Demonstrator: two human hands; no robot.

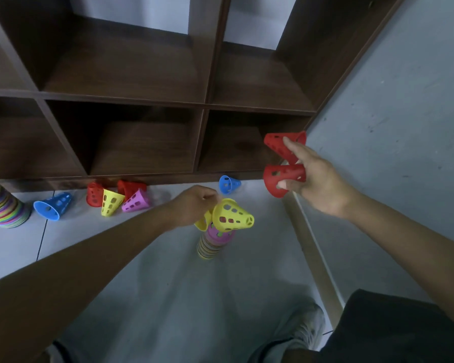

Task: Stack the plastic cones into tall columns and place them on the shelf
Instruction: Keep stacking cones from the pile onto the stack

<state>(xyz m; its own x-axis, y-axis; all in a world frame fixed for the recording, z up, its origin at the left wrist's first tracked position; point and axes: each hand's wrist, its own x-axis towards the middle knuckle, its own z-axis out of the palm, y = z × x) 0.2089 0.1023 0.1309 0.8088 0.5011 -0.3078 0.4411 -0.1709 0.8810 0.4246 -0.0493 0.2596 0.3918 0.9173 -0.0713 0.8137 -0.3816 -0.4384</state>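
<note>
Above column (212, 242), left hand (192, 206) pinches yellow cone (232, 214); right hand (316, 183) fingers grip red cones (285, 163) (near shelf (205, 100) edge).

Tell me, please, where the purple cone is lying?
Head view, left of centre: the purple cone lies on the floor by the shelf, beside a yellow cone.

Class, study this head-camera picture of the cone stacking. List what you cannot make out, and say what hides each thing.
- Top of the centre column, head view: the left hand and its yellow cones cover it.
- Left column: cut off by the frame's left edge, so its height is unknown.
- Count of cones in either column: rims too thin to tell.
- Right hand: its grip on the two red cones is partly hidden.
</note>
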